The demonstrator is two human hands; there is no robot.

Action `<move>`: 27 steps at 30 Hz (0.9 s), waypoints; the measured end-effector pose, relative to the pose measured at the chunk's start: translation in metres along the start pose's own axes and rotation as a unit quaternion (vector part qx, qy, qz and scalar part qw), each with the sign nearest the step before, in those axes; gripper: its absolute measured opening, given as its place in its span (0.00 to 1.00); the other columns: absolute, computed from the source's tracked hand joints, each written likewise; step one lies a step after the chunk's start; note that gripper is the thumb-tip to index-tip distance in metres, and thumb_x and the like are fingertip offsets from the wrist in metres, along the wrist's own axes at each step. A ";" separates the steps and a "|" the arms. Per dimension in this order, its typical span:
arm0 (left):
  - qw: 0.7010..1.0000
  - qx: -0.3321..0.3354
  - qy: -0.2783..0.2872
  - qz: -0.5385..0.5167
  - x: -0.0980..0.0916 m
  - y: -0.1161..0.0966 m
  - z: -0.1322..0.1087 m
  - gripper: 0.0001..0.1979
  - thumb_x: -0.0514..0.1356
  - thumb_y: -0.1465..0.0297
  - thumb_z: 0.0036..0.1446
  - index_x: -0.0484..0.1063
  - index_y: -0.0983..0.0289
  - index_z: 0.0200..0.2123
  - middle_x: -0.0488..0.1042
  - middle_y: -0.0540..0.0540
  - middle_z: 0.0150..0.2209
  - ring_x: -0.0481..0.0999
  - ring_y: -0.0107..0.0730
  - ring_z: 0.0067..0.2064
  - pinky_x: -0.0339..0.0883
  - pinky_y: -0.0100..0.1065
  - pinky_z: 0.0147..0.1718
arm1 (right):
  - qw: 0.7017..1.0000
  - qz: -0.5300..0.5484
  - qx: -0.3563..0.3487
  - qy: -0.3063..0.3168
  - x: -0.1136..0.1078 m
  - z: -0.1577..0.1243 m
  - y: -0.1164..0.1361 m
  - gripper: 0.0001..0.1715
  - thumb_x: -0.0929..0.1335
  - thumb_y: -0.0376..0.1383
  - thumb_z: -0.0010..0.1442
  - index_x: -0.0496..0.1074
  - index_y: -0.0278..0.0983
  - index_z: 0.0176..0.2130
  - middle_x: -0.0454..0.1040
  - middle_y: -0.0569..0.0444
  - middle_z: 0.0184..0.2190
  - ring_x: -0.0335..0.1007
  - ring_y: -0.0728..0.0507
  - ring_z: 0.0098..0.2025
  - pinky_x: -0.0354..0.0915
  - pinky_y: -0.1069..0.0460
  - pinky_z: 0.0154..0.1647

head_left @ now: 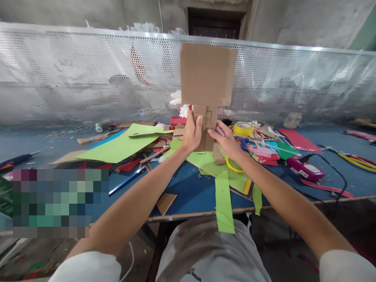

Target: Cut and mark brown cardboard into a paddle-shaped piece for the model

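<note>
A cardboard piece (pixel 208 74) with a wide square top and a narrow lower part stands upright between my hands. My left hand (pixel 192 133) is wrapped round the left side of the narrow part, thumb in front. On its right edge, my right hand (pixel 225 137) presses with thumb and fingers; something small and purplish shows by its fingers, too small to name. A narrow slot outline runs down the cardboard's lower part. Beneath the hands lie green paper sheets (pixel 202 160), and a green strip (pixel 225 203) hangs over the table's front edge.
The blue table (pixel 188 188) bears a green sheet (pixel 120 145), yellow tape (pixel 243 128), a magenta device (pixel 306 168) with a black cable, red paper (pixel 298 140), pliers (pixel 357 161), a blue pen-like tool (pixel 126 181) and cardboard scraps (pixel 166 203). A perforated metal screen (pixel 88 78) stands behind.
</note>
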State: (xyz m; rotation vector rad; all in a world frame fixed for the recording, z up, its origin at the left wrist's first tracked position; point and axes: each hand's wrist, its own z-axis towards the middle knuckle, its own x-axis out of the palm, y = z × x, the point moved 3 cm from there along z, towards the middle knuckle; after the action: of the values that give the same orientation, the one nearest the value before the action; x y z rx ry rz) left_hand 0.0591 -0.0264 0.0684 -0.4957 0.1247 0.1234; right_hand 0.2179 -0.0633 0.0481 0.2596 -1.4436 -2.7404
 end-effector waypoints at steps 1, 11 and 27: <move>1.000 0.008 0.017 0.002 0.002 -0.001 -0.001 0.30 0.45 0.40 0.74 0.64 0.59 0.57 0.76 0.66 0.54 0.77 0.49 0.61 0.67 0.55 0.66 | 0.999 -0.019 -0.021 -0.014 -0.002 0.001 0.000 0.28 0.76 0.57 0.62 0.73 0.49 0.56 0.78 0.53 0.64 0.70 0.34 0.70 0.63 0.35 0.77; 0.998 0.015 0.055 0.009 0.004 -0.003 -0.005 0.33 0.45 0.44 0.76 0.57 0.60 0.70 0.73 0.71 0.65 0.75 0.52 0.67 0.66 0.54 0.68 | 0.991 -0.084 -0.095 -0.044 0.001 0.003 0.007 0.34 0.74 0.60 0.64 0.72 0.45 0.59 0.78 0.46 0.62 0.74 0.33 0.66 0.66 0.36 0.74; 0.997 -0.078 0.004 -0.010 -0.004 0.023 0.000 0.29 0.49 0.39 0.72 0.64 0.58 0.50 0.75 0.61 0.52 0.75 0.47 0.59 0.66 0.54 0.66 | 0.951 -0.162 -0.186 -0.187 -0.031 -0.004 0.020 0.27 0.61 0.57 0.77 0.69 0.48 0.65 0.80 0.51 0.40 0.78 0.40 0.38 0.79 0.42 0.44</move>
State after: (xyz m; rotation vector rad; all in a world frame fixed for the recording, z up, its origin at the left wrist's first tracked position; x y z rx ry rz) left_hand 0.0517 -0.0072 0.0584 -0.6535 0.1174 0.1114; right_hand 0.2485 -0.0748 0.0668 -0.0474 -0.9662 -3.4051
